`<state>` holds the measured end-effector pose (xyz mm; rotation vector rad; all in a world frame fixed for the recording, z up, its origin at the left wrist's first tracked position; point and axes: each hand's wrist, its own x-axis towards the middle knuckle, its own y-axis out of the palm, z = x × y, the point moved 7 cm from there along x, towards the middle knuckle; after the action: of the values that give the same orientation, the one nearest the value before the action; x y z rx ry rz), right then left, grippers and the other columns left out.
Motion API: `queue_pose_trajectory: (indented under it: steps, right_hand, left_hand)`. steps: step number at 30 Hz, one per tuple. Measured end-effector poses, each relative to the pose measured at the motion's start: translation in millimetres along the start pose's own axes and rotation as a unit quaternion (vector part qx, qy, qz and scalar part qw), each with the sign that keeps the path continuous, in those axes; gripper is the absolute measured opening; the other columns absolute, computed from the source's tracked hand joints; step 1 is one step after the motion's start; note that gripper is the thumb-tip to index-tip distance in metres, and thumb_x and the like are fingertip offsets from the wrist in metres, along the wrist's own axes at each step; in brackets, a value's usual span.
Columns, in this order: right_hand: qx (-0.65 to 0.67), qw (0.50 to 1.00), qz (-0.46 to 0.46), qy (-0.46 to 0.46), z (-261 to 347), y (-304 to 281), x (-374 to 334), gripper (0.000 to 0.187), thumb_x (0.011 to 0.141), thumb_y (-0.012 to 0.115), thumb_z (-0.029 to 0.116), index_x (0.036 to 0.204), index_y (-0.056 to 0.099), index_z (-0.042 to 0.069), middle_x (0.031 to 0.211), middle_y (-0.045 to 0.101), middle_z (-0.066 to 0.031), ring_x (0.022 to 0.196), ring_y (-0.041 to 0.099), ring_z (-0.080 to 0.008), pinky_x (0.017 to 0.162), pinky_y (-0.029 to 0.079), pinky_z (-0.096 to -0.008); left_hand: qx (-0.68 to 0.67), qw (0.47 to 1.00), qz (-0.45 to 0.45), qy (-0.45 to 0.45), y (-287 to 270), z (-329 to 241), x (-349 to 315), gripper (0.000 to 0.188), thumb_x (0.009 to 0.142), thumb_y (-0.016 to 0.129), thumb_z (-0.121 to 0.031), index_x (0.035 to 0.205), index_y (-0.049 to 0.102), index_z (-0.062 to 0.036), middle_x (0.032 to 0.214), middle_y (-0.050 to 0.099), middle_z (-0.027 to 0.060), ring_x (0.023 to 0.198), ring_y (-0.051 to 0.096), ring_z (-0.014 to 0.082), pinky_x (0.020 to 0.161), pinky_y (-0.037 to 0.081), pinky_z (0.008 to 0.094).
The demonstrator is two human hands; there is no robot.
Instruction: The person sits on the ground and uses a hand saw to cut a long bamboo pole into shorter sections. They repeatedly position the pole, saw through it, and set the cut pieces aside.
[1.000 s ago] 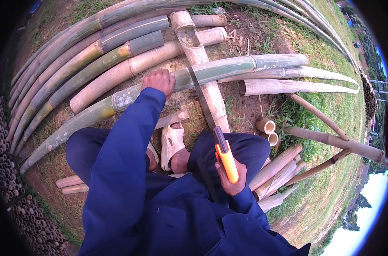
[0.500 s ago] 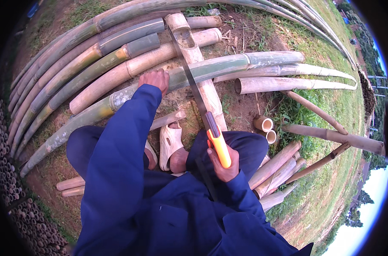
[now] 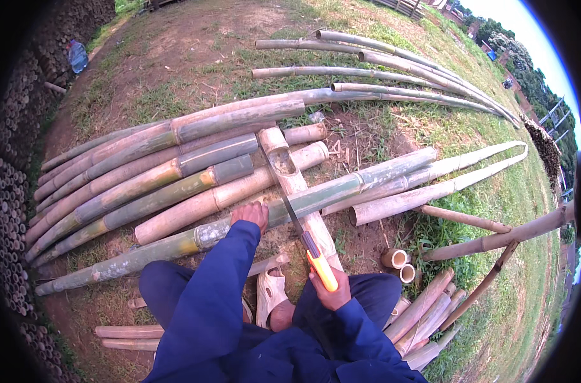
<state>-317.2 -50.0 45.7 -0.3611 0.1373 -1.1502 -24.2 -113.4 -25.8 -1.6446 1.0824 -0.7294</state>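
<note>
My left hand (image 3: pixel 251 216) presses down on a long green bamboo pole (image 3: pixel 329 193), its fingers curled over the top. In my right hand (image 3: pixel 333 292) is the orange handle of a handsaw (image 3: pixel 294 217). The blade lies across the green pole, just right of my left hand, with its tip pointing away from me. Whether it has cut into the bamboo cannot be made out. Beneath the pole runs a thick, pale bamboo log (image 3: pixel 295 184) with hollows cut in its upper side. My feet, in beige clogs (image 3: pixel 270 293), are on the near side of the pole.
Several bamboo poles (image 3: pixel 169 167) lie side by side at the left, and longer ones (image 3: pixel 392 75) lie beyond. Two short bamboo cups (image 3: pixel 394 258) stand right of my knee, near cut lengths (image 3: pixel 424 313) and a pole frame (image 3: pixel 495 242). Stacked bamboo (image 3: pixel 13 236) lines the left edge.
The view has tilted up, bringing in more far ground. My right hand and the saw handle are closer to the green pole. My left hand stays on it.
</note>
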Motion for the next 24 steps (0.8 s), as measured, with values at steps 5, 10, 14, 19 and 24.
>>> queue_pose_trajectory:
  steps: [5, 10, 14, 19, 24]
  right_hand:
    - [-0.031, 0.999, -0.007, 0.003, -14.5, -0.3, -6.0, 0.018, 0.090, 0.078, 0.018, 0.091, 0.072, 0.001, 0.070, 0.069, -0.0141, 0.063, 0.070, -0.0250, 0.061, 0.053, -0.0378]
    - [-0.026, 0.999, -0.025, -0.009, -21.6, 3.8, -10.6, 0.020, 0.089, 0.079, 0.019, 0.093, 0.073, 0.000, 0.072, 0.070, -0.0152, 0.064, 0.071, -0.0246, 0.062, 0.053, -0.0372]
    - [-0.016, 1.000, -0.002, 0.025, -25.2, 2.9, -11.4, 0.021, 0.089, 0.079, 0.018, 0.099, 0.073, 0.000, 0.077, 0.072, -0.0154, 0.069, 0.072, -0.0249, 0.065, 0.054, -0.0370]
    - [-0.004, 1.000, -0.002, 0.022, -26.1, 5.6, -13.9, 0.024, 0.089, 0.078, 0.017, 0.107, 0.074, 0.001, 0.083, 0.073, -0.0174, 0.076, 0.075, -0.0278, 0.070, 0.055, -0.0374]
    - [-0.012, 0.999, 0.013, 0.032, -7.4, 7.3, -12.9, 0.027, 0.088, 0.079, 0.016, 0.111, 0.073, 0.001, 0.087, 0.074, -0.0180, 0.080, 0.076, -0.0296, 0.072, 0.056, -0.0372]
  left_hand:
    - [-0.018, 1.000, 0.004, 0.001, -0.6, -4.8, -2.5, 0.044, 0.104, 0.047, -0.039, 0.102, 0.075, -0.0053, 0.093, 0.075, 0.0238, 0.089, 0.074, 0.0419, 0.086, 0.058, 0.0523]
    - [-0.006, 0.996, -0.017, 0.092, -0.3, -0.3, -18.5, 0.055, 0.100, 0.055, -0.054, 0.115, 0.067, -0.0028, 0.113, 0.071, 0.0252, 0.109, 0.068, 0.0407, 0.098, 0.052, 0.0497]
    - [0.091, 0.982, 0.007, 0.167, 7.4, -0.3, -22.2, 0.082, 0.082, 0.069, -0.073, 0.122, 0.058, -0.0014, 0.112, 0.069, 0.0204, 0.105, 0.070, 0.0363, 0.095, 0.055, 0.0461]
    - [0.104, 0.978, 0.017, 0.179, 10.7, -6.0, -21.0, 0.080, 0.081, 0.073, -0.070, 0.121, 0.057, -0.0026, 0.109, 0.070, 0.0202, 0.101, 0.070, 0.0363, 0.092, 0.056, 0.0454]
    - [-0.024, 0.991, -0.074, 0.108, 8.4, 10.2, -14.9, 0.046, 0.099, 0.059, -0.049, 0.109, 0.064, -0.0041, 0.103, 0.071, 0.0214, 0.098, 0.071, 0.0369, 0.089, 0.056, 0.0471]
